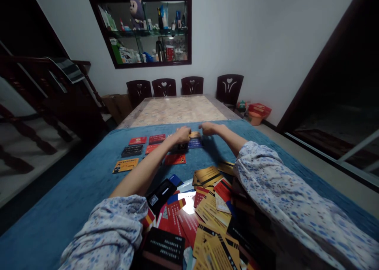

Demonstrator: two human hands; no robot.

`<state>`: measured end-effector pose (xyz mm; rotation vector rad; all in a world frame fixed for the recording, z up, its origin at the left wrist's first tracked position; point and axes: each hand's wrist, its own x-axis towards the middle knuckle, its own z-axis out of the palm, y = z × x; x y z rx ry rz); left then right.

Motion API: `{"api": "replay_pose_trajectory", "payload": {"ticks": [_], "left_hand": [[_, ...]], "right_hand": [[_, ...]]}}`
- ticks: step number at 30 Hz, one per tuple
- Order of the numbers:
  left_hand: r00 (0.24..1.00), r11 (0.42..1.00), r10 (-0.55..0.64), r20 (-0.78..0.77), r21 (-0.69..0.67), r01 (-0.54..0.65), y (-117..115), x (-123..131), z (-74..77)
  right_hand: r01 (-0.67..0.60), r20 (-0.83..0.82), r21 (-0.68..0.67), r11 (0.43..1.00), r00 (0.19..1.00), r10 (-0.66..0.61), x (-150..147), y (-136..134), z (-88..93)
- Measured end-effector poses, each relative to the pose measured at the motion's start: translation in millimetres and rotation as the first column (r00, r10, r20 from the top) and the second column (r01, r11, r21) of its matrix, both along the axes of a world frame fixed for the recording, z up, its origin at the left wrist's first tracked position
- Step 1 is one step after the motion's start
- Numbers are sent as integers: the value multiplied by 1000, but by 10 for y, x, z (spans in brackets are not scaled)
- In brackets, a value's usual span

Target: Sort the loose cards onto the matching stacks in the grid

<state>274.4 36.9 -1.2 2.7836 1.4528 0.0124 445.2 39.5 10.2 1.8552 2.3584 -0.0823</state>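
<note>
Both arms reach forward over the blue cloth to rows of printed cards. My left hand [183, 134] is closed, fingers curled down at the left edge of a gold card [194, 135]; what its fingertips hold, if anything, is hidden. Just right of that card, my right hand [208, 128] is curled, with no card visible in it. A blue card [194, 143] lies below the gold one. Further left are a red card [137, 141], a black card [132, 150] and an orange card [126, 165]. Under my left forearm shows another red card [175, 159].
A loose heap of gold, red and black cards [211, 212] covers the cloth [97, 175] close to me, between my sleeves. Beyond the cloth is the bare patterned tabletop [180, 108], with several dark chairs [192, 85] behind it. A banister [38, 80] stands at left.
</note>
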Motion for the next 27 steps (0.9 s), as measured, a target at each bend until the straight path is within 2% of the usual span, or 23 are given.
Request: {"api": "replay_pose_trajectory", "payload": {"ticks": [10,18,27], "left_hand": [[991,992,-107,78,68,102,-526,-60,80],[955,969,-237,176,114,220,-880,32,-13],[929,956,-294,223,68,286,-1274,175,-88]], "right_hand": [[-52,-55,109,993,997,58,187,-518,121],[-73,-26,153,986,997,78,377,-1001,160],[-103,-4,200,974,994,106,567,-1513,90]]}}
